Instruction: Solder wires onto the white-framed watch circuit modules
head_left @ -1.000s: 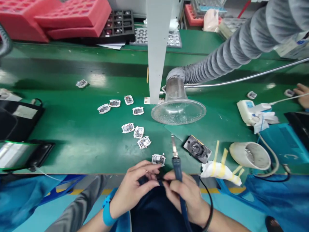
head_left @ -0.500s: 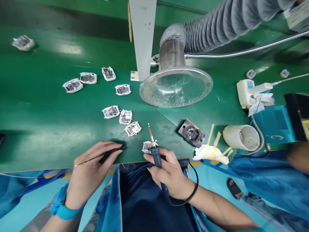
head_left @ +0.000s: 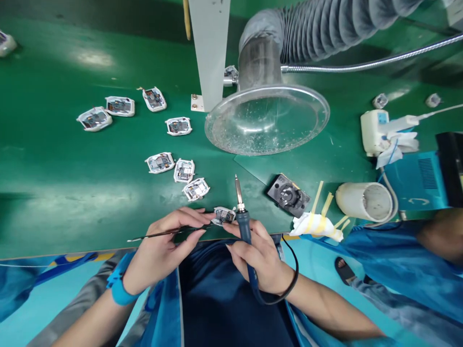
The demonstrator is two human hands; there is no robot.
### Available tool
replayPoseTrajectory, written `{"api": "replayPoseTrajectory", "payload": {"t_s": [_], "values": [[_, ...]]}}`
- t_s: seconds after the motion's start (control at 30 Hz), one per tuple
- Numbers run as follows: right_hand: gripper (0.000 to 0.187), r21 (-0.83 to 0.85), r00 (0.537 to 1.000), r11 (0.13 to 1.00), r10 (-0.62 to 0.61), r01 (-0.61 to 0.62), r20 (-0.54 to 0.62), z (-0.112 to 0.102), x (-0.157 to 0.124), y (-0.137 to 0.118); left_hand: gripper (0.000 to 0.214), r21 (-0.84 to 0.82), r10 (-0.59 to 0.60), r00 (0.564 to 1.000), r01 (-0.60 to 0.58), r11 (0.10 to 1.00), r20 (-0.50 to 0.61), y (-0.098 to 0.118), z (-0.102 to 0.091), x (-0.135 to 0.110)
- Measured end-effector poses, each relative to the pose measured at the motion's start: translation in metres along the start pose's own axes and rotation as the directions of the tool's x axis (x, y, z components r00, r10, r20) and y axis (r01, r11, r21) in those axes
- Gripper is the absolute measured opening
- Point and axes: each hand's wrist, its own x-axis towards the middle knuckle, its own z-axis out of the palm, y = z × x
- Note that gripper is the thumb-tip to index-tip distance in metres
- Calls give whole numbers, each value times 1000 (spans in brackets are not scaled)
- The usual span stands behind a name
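The left hand (head_left: pixel 162 250) pinches thin dark tweezers (head_left: pixel 159 234) between thumb and fingers. Their tips point at a small white-framed module (head_left: pixel 223 215). That module lies on the green bench (head_left: pixel 54 193) at its near edge, below the clear extraction funnel (head_left: pixel 266 118) and a little left of the funnel's middle.

The right hand (head_left: pixel 258 255) is closed round the blue grip of a soldering iron (head_left: pixel 244 229). The iron's metal tip points up toward the funnel. Its grip sits just beside the module, on the side under the funnel's centre; whether the two touch cannot be told. The iron's black cord (head_left: pixel 291 284) loops by the right wrist.

Three more modules (head_left: pixel 184 170) cluster below and left of the funnel, and four others (head_left: pixel 119 106) lie in a loose row further to its left. A white post (head_left: pixel 210 48) stands just left of the funnel's rim, and a grey ribbed hose (head_left: pixel 325 29) runs from its neck up to the right. Below the funnel's right edge lies a black square part (head_left: pixel 288 195). Beyond it are a white wad with yellow tape strips (head_left: pixel 316 225) and a pale cup (head_left: pixel 363 201) on its side. Right of the funnel sit a white device (head_left: pixel 374 132) and a blue box (head_left: pixel 415 180). Another person's blue sleeve (head_left: pixel 398 270) shows far below and right of it.
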Motion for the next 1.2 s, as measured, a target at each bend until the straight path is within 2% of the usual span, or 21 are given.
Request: {"api": "replayPoseTrajectory", "payload": {"t_s": [0.13,0.23,0.6,0.77,1.0,1.2], "values": [[13,-9,1000,1000,-10,10,-12,1,0,0,20,33,-4,997,1,999,81,-2,-9,1],[12,-19,1000,1000,-22,22,-6,1,2,0,18,68,2,995,-9,998,102,-3,-12,1],[12,-112,998,993,-16,22,55,0,7,-3,16,44,-14,999,15,999,-36,-1,1,2],[13,-124,994,990,-54,66,98,-5,11,-3,14,113,-15,996,25,993,-90,4,10,4],[14,-118,994,990,-67,77,85,-9,14,-1,13,239,18,998,-4,971,-57,8,11,6],[15,-210,983,976,-25,63,180,-6,15,-5,13,247,31,999,-20,969,-41,6,7,7]]}}
